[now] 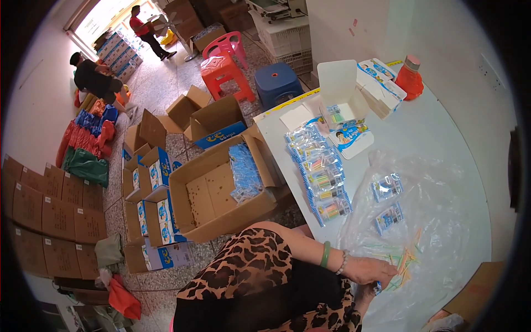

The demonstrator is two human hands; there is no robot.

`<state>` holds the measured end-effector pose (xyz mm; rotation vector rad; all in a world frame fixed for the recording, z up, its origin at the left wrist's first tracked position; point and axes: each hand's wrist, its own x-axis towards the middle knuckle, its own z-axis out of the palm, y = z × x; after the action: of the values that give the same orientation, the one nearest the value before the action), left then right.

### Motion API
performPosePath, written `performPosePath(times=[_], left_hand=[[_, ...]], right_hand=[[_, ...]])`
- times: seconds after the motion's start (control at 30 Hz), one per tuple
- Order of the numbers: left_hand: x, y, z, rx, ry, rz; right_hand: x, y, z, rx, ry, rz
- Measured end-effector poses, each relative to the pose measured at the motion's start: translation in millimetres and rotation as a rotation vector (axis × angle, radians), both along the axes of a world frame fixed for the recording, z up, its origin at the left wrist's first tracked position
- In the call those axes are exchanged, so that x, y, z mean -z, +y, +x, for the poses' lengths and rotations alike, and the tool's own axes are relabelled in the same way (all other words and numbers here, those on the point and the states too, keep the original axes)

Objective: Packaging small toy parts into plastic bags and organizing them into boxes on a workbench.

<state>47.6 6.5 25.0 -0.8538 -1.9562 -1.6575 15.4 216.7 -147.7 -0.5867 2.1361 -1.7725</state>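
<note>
My left hand, with a green bangle and a beaded bracelet at the wrist, reaches over a loose pile of thin coloured sticks. Its fingers are drawn together at the near edge of the pile, on some of the sticks. Just below it, my right hand is partly hidden and grips a small blue-and-clear packet. Two similar packets, one upper and one lower, lie on a clear plastic sheet. A long overlapping row of filled packets runs beside the sheet.
On the white table stand an open display box, flattened printed cartons and a red bottle. A large carton holding packets sits left of the table. Stools, stacked boxes and two people are farther off.
</note>
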Motion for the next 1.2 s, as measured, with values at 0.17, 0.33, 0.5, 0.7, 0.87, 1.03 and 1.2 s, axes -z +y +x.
performPosePath(times=[0.17, 0.33, 0.5, 0.7, 0.87, 1.03, 1.2], left_hand=[[-0.7, -2.3, 0.6, -0.097, -0.054, -0.007], [-3.1, -8.5, 7.3, -0.100, -0.279, 0.003], [-4.6, -21.5, 1.4, -0.232, -0.730, 0.303], [10.9, -52.2, 3.5, -0.270, -0.557, 0.010], [-16.7, -71.7, -1.6, -0.406, -1.013, 0.127], [0.8, -70.0, -12.2, -0.273, -1.029, 0.266], [2.2, -60.5, -9.0, -0.303, -0.860, -0.006]], right_hand=[[-10.0, -19.5, -2.1, 0.024, 0.078, 0.220], [-106.6, -67.4, 9.5, 0.094, -0.146, -0.357], [-111.5, -70.8, 1.1, 0.226, -0.073, -0.325], [-104.9, -60.7, 3.3, 0.058, 0.542, 0.446], [-155.3, -78.1, 5.6, 0.056, 0.220, 0.277], [-190.5, -72.7, -25.4, 0.227, 0.028, 0.094], [-219.8, -84.7, -46.7, 0.184, 0.108, -0.160]])
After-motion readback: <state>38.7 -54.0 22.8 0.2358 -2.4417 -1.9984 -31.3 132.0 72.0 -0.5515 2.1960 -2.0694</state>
